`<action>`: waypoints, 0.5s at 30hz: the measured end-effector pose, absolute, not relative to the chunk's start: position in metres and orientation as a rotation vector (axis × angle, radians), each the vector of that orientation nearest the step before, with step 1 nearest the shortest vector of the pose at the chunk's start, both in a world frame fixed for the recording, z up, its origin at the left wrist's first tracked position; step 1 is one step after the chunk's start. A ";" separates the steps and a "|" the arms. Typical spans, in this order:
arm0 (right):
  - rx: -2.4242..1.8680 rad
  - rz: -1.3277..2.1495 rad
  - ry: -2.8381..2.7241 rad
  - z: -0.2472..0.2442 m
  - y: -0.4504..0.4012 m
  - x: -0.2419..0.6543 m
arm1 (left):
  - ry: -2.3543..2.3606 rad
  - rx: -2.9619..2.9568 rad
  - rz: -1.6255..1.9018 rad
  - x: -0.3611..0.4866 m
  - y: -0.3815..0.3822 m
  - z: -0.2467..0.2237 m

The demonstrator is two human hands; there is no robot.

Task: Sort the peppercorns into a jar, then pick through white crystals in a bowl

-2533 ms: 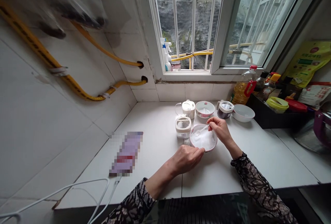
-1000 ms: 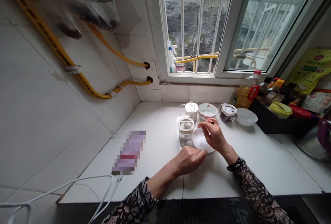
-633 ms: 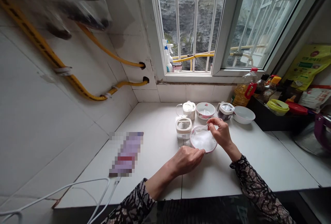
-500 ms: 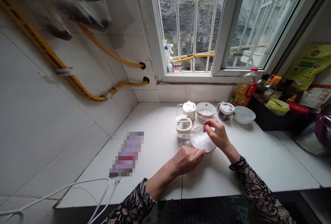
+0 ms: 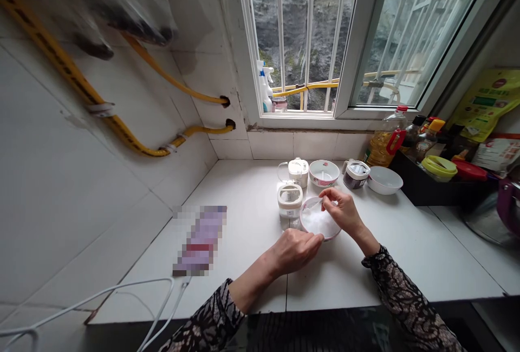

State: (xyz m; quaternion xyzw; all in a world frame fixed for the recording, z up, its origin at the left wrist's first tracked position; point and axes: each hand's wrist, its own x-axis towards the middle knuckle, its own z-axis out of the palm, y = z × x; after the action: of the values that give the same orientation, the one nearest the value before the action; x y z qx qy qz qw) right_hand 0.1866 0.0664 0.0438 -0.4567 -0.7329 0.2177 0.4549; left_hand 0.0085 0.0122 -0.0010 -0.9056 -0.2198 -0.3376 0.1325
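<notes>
Left hand (image 5: 294, 250) pinches near rim of pink-rimmed bowl of white granules (image 5: 319, 222), steadying it on white tiled surface (image 5: 244, 222). Right hand (image 5: 343, 211) closed on small clear plastic spoon (image 5: 314, 204), dipped over granules. Small white lidded jar (image 5: 290, 200) touches bowl's left side.

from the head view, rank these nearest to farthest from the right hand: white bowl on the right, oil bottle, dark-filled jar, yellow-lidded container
1. dark-filled jar, just behind the right hand, slightly to its right.
2. white bowl, further right on the counter.
3. oil bottle, back against the wall tiles under the window.
4. yellow-lidded container, far right in the dark tray.
</notes>
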 end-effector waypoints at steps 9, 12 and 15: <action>-1.189 0.318 -1.789 0.046 0.073 0.200 | -0.657 -2.653 -0.934 0.006 0.012 -0.001; -1.196 0.271 -1.829 0.042 0.072 0.196 | -0.663 -2.658 -0.937 0.006 0.012 -0.002; -1.194 0.323 -1.872 0.038 0.070 0.189 | -0.656 -2.653 -0.945 0.007 0.012 -0.002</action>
State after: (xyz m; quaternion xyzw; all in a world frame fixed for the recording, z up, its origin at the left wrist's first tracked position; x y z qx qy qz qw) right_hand 0.1886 0.0701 0.0378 -0.4793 -0.7517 0.1295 0.4341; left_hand 0.0069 0.0120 -0.0025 -0.9103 -0.2251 -0.3242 0.1248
